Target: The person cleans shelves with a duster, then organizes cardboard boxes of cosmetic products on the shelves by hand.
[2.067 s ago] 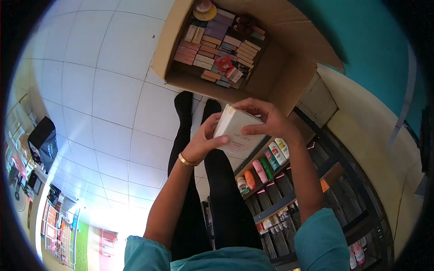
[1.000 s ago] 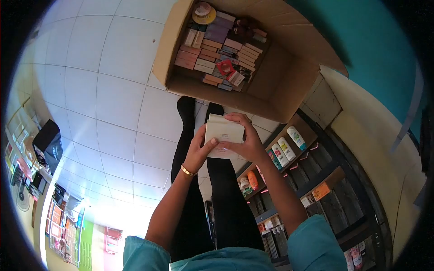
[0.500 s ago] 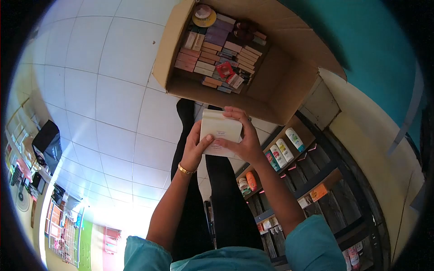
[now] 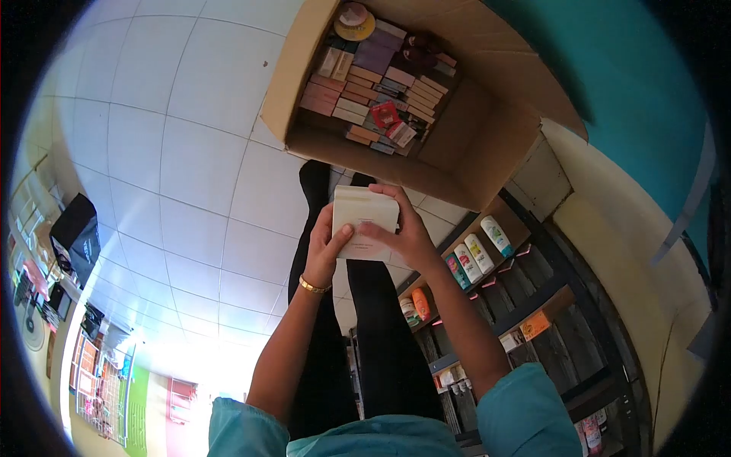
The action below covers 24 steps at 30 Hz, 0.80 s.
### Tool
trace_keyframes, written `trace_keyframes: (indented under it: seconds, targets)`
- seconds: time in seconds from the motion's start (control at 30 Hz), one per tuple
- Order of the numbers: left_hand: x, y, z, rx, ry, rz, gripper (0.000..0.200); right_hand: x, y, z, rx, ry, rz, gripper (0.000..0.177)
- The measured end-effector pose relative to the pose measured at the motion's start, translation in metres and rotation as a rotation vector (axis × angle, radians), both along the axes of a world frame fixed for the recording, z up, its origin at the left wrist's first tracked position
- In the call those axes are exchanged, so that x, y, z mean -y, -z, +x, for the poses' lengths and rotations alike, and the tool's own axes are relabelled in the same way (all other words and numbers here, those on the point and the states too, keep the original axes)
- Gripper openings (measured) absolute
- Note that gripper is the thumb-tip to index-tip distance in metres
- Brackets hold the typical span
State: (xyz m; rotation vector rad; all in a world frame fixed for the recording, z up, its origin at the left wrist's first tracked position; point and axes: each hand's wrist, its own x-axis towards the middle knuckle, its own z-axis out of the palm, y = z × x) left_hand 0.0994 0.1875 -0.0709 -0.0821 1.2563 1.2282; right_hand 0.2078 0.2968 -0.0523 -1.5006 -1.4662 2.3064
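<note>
A small cream-white box with faint print is held between both hands in front of my legs. My left hand grips its left side, with the thumb on the front face. My right hand wraps round the right side, its thumb lying across the front and its fingers over the top edge. Just beyond the hands stands a large open cardboard box. Rows of small packages lie inside it, with a round yellow-and-pink item at its far left corner.
Right of my legs, a dark shelf rack holds bottles and an orange box. White floor tiles extend to the left. A black bag is at the far left, and a teal surface at the upper right.
The cream-white box and both hands have shifted slightly left. My right thumb has moved on the front face. The cardboard box appears a little further right in view.
</note>
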Motion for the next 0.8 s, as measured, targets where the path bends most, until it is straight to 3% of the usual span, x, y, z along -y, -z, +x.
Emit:
trace_keyframes:
  seconds: [0.27,0.47,0.8]
  targets:
    - [-0.005,-0.005,-0.002,0.034,-0.06,-0.015,0.05,-0.007,-0.004,-0.007,-0.023,-0.013,-0.036,0.048]
    - [-0.011,-0.036,-0.007,0.047,-0.041,-0.003,0.05,-0.01,-0.039,-0.011,-0.021,0.012,0.041,0.048]
    - [-0.018,-0.103,-0.008,-0.081,0.018,0.103,0.05,0.0,-0.106,-0.006,-0.091,0.178,0.035,0.069]
